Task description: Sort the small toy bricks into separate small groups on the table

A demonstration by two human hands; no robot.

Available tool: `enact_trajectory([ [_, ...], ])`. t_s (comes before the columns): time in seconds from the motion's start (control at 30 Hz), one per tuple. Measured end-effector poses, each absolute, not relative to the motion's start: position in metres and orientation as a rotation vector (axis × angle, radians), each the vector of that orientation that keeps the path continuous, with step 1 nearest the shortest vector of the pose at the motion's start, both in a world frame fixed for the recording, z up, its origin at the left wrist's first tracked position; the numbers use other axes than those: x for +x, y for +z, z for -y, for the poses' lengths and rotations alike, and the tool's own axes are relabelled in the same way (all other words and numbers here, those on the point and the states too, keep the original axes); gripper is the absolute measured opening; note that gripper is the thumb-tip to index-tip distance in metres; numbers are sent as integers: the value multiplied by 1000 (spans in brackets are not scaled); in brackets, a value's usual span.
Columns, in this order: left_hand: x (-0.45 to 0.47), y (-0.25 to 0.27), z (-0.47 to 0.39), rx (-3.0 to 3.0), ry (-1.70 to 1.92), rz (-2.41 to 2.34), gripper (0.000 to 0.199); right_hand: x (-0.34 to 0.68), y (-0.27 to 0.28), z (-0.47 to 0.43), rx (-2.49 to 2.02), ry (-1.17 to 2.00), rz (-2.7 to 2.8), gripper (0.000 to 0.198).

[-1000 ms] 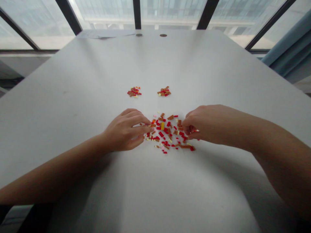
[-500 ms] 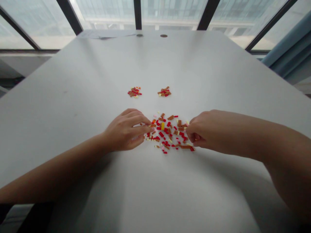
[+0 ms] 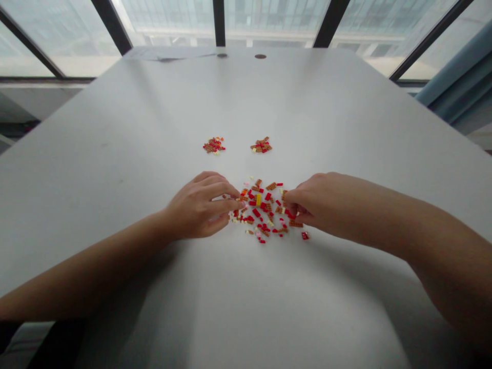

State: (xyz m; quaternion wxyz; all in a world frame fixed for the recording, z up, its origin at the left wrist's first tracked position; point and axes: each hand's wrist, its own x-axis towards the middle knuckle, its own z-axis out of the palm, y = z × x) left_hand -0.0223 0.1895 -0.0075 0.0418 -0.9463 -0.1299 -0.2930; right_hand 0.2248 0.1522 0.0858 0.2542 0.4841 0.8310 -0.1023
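Observation:
A loose pile of small toy building bricks, mostly red and brown with a yellow brick point(image 3: 259, 200) near its middle, lies between my hands. My left hand point(image 3: 205, 205) rests at the pile's left edge, fingers stretched apart, fingertips touching or just over the outer pieces. At the right side, my right hand point(image 3: 307, 200) has curled fingers pinched together, pointing down. A brown brick point(image 3: 295, 224) shows right under these fingertips and appears to be gripped; the exact contact is hidden. A small red piece point(image 3: 305, 236) sits apart just below it.
Farther back on the white table point(image 3: 246, 307) are two smaller heaps of bricks, a left heap point(image 3: 214, 146) and a right heap point(image 3: 262, 145). Windows stand behind the table's far edge, and a blue curtain point(image 3: 461, 82) hangs at the right.
My right hand has moved left over the pile's right side. The brown brick has shifted away from the red piece, up toward my right fingertips. My left hand stays in place.

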Motion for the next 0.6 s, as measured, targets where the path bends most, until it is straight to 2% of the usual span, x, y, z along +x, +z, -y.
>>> enact_trajectory([
  [0.27, -23, -9, -189, -2905, -911, 394, 27, 246, 76, -174, 1444, -365, -2448, 18],
  [0.47, -23, -9, -188, -2904, -919, 392, 25, 272, 59, -200, 1638, -539, -2580, 4],
  [0.6, -25, -8, -188, -2899, -911, 391, 23, 279, 48, -211, 1873, -803, -2626, 17],
])
